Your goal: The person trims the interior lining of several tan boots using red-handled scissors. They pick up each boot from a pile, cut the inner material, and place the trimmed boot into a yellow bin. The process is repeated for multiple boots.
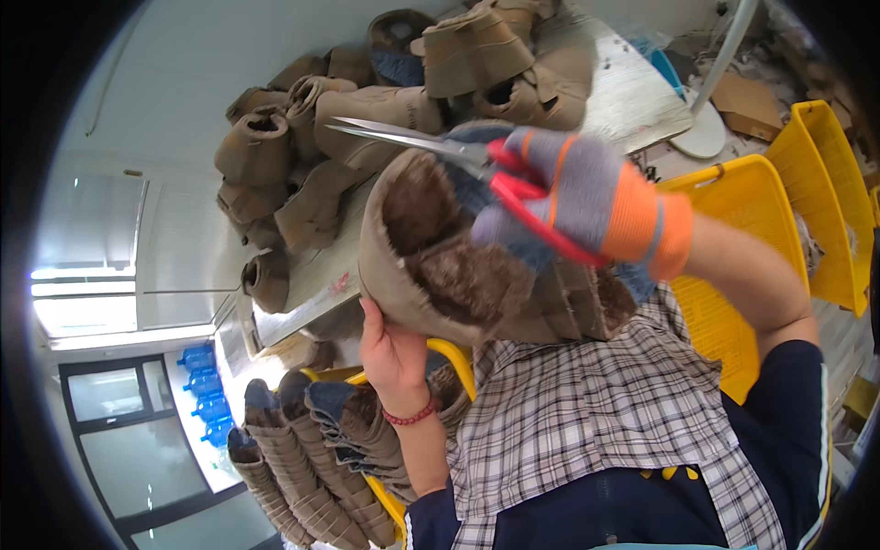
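A taupe boot upper (pixel 399 275) with brown fur lining (pixel 463 275) is tilted in front of my chest, its wide opening facing me. My bare left hand (pixel 392 353), with a red bead bracelet, grips it from below; most of its fingers are hidden behind the upper. In a grey and orange glove, my right hand (pixel 587 197) is closed round the red handles of a pair of scissors (pixel 536 215). The slightly parted blades point left, above the boot's upper rim. Bluish fabric shows at the lining's edge beneath the glove.
More taupe boot uppers (pixel 380 115) are heaped on a worn table (pixel 632 92) ahead. Stacked uppers (pixel 312 458) stand at lower left beside a yellow basket. Another yellow basket (pixel 733 312) sits by my right arm, with further yellow baskets (pixel 825 202) beyond. Blue water jugs (pixel 206 394) line the left wall.
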`<state>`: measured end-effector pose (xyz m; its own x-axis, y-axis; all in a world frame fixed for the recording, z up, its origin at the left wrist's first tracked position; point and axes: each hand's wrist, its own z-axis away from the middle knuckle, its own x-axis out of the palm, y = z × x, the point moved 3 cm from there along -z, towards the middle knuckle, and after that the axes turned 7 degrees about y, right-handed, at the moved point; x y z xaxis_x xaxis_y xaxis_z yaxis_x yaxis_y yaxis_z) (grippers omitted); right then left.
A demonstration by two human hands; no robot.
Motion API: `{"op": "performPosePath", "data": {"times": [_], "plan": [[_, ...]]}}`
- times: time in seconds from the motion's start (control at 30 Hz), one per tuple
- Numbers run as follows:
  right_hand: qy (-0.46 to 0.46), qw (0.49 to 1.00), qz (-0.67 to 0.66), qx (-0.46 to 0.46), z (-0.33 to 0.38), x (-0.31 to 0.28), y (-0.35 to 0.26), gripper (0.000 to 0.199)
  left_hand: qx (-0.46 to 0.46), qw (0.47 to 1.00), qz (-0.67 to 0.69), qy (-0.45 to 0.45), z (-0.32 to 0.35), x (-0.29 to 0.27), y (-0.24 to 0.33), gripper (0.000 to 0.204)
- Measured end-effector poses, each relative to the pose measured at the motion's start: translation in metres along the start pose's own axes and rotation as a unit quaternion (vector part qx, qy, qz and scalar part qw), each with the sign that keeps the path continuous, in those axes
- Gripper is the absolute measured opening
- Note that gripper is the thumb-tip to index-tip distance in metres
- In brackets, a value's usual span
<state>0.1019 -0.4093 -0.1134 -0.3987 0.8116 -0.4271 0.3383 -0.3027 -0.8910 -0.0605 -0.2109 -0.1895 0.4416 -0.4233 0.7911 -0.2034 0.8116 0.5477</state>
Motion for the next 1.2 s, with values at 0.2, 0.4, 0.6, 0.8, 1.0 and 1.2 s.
{"op": "performPosePath", "data": {"times": [0.2, 0.4, 0.6, 0.8, 1.0, 1.2], "plan": [[0.164, 0.973, -0.132, -0.095, 0.04, -0.003, -0.007, 0.045, 0.041, 0.972, -0.176, -0.151, -0.024, 0.076, -0.051, 0.046], [0.241, 0.968, -0.044, 0.051, 0.116, -0.079, 0.069, 0.041, 0.152, 0.901, -0.398, 0.079, -0.031, -0.061, -0.043, 0.025], [0.018, 0.99, -0.095, 0.104, 0.13, -0.019, 0.118, 0.043, -0.108, 0.979, -0.171, 0.023, -0.005, -0.089, -0.1, 0.039], [-0.023, 0.939, -0.328, 0.101, 0.119, 0.039, 0.159, 0.042, -0.158, 0.977, -0.145, -0.009, -0.013, -0.084, -0.106, 0.044], [-0.001, 0.957, -0.245, 0.158, 0.15, 0.04, 0.204, 0.035, -0.159, 0.965, -0.21, 0.015, -0.01, -0.096, -0.106, 0.046], [0.093, 0.902, -0.369, 0.205, 0.162, -0.007, 0.182, 0.044, 0.266, 0.809, -0.504, 0.146, -0.066, -0.092, 0.028, 0.022]]}}
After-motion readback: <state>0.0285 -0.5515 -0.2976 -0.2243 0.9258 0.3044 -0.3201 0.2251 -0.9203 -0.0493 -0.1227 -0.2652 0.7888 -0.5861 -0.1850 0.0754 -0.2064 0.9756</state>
